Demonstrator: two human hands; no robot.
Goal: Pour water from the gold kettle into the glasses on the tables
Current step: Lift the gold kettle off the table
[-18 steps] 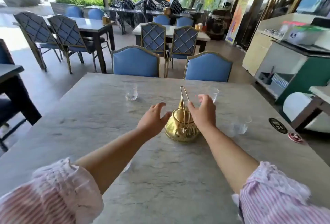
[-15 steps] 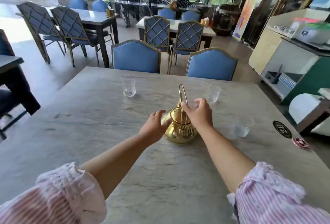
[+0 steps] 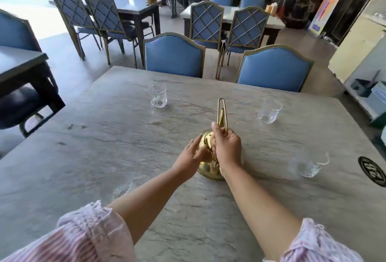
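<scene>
Head view: gold kettle point(image 3: 208, 169) sits mid table point(image 3: 104, 146), handle upright. R hand point(image 3: 226, 146) has its grip closed on the handle base; L hand point(image 3: 191, 155) lies flat w/ loose fingers against kettle's left side. Glasses around kettle: far-left glass point(image 3: 158, 98), far-right glass point(image 3: 268, 113), near-right glass point(image 3: 309, 165), near-left glass point(image 3: 123, 188), partly blurred.

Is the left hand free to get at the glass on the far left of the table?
Probably yes: the left hand rests against the gold kettle, and only bare table lies between it and that glass.
</scene>
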